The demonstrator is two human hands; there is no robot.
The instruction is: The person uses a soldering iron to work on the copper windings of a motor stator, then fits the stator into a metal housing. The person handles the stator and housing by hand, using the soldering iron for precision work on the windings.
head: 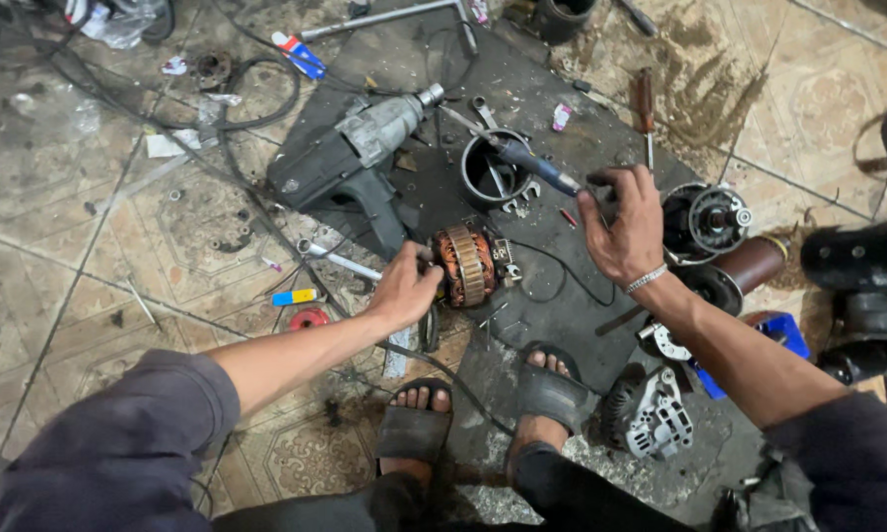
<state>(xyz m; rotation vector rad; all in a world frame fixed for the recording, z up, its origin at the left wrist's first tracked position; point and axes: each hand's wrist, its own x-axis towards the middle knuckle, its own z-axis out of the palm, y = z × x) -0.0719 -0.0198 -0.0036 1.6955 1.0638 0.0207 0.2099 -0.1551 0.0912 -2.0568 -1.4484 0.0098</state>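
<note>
Both hands work over a dark floor mat [522, 89]. Left hand [404, 288] is closed around the end of a copper-wound rotor [468, 264] lying on the mat. Right hand [623, 229], just right of the rotor, grips a blue-handled tool [532, 166] pointing toward a metal cylinder [493, 169] behind the rotor.

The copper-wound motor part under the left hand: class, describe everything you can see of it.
The round copper-wound motor part lies on its side on the dark, greasy floor mat. Reddish-brown copper windings ring a ribbed metal core, and a small grey metal fitting sticks out on its right. It looks worn and oily. The left hand grips its left end; thin black wires trail away from it across the mat.
</note>
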